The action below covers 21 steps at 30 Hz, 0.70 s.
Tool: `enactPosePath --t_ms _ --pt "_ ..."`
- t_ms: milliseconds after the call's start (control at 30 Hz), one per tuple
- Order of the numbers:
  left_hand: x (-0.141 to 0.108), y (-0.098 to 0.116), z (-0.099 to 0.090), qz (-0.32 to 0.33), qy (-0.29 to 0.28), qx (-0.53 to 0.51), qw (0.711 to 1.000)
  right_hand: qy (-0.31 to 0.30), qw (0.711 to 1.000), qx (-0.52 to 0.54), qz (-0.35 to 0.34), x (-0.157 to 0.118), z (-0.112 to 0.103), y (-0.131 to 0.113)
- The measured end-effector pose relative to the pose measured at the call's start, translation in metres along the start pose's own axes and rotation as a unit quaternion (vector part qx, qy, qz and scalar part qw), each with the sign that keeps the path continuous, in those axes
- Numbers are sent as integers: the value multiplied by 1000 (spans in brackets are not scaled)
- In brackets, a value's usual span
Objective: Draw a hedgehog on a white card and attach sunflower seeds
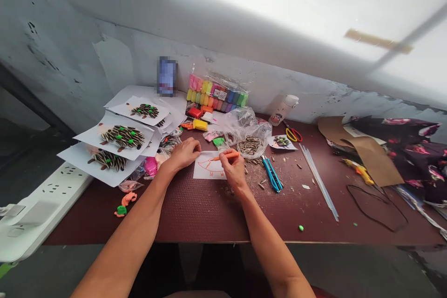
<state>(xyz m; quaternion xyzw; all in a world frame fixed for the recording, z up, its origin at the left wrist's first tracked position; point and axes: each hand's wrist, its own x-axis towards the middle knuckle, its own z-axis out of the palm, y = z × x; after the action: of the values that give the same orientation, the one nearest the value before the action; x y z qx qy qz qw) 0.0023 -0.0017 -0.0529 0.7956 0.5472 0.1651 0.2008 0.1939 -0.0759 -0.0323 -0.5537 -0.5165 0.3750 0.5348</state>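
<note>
A small white paper card lies on the table, bearing an orange outline of an animal with short legs. My right hand is closed around an orange marker, its tip over the drawing. At the card's upper left corner, my left hand rests with curled fingers, thumb and fingertips holding the card's edge. Right of the card, a plastic bag spills striped sunflower seeds. Beside them lies a blue utility knife.
Finished seed hedgehog cards are stacked at left, near a white power strip. Behind are colourful clay packs, a phone and a white bottle. To the right are scissors, glue sticks and a yellow glue gun.
</note>
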Motion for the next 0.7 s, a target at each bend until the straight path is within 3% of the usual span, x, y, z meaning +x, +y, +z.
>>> enactPosePath --t_ms 167,367,700 --pt "-2 2 -1 10 5 -10 1000 -38 998 -30 41 0 -4 0" --pt "-2 3 -3 -19 3 -36 999 -80 990 -113 -23 -12 0 -3" --pt "-2 -1 2 8 17 -31 999 -57 981 -174 -62 -14 3 -2"
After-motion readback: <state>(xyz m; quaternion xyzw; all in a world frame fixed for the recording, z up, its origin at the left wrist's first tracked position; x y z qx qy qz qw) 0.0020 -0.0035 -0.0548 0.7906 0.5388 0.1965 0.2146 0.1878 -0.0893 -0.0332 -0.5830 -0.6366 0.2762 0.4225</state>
